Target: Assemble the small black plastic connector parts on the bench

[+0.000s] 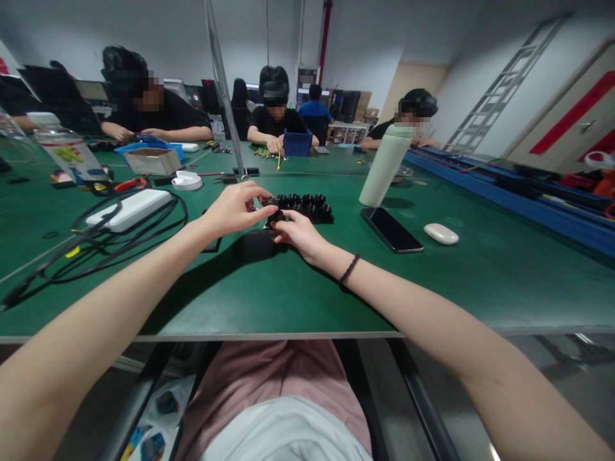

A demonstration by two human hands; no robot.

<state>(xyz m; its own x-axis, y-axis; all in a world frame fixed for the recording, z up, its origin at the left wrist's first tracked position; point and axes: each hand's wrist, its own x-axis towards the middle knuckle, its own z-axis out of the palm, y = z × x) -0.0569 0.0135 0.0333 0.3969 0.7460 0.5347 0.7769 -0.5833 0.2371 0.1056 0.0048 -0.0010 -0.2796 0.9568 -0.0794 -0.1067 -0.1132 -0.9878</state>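
On the green table a cluster of small black round parts sits just beyond my hands. My left hand reaches in from the left, its fingertips pinched on a small part at the near left end of the cluster. My right hand lies beneath it with fingers curled around a black part. The two hands nearly touch over that part. A dark hair tie circles my right wrist.
A black phone and a white earbud case lie to the right, with a pale green bottle behind them. A white power bank with looped black cables lies left. Several people work at the far side.
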